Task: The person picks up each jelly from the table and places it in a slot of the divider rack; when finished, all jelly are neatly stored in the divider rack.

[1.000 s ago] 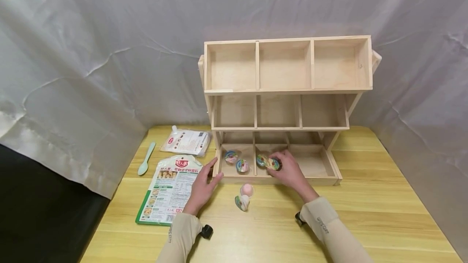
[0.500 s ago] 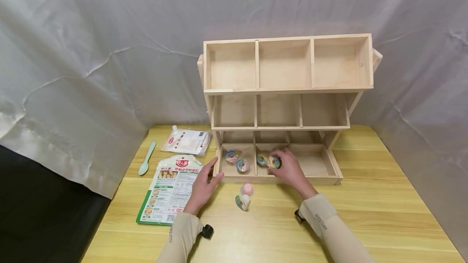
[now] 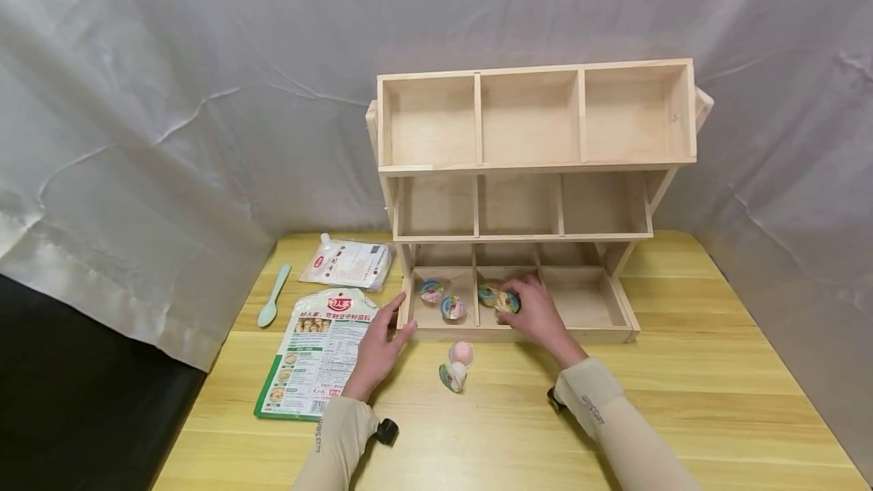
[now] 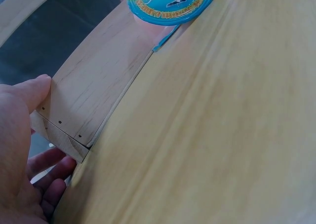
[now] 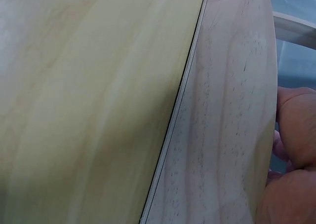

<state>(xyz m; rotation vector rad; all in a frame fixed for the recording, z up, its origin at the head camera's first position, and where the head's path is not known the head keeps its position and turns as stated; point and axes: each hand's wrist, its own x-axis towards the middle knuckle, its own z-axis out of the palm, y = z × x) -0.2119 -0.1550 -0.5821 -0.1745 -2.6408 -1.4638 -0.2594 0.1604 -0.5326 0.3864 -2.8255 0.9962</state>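
My left hand grips the front left corner of a wooden three-tier rack, with the thumb over the front board and the fingers curled along its outer side. In the bottom middle compartment my right hand pinches a small jelly cup with a yellow and green lid. Another jelly cup lies right beside it. Two pink-lidded jelly cups are in the bottom left compartment. On the table before the rack lie a pink cup and a tilted white one. The right wrist view hides the pinched cup behind the front board.
Left of the rack lie a green and white food packet, a white spouted pouch and a pale green spoon. The rack's upper tiers hang above my right hand. A grey curtain encloses the table.
My right hand has shifted slightly left with its jelly cup, now closer against the neighbouring cup. The left hand has stayed at the rack's corner.
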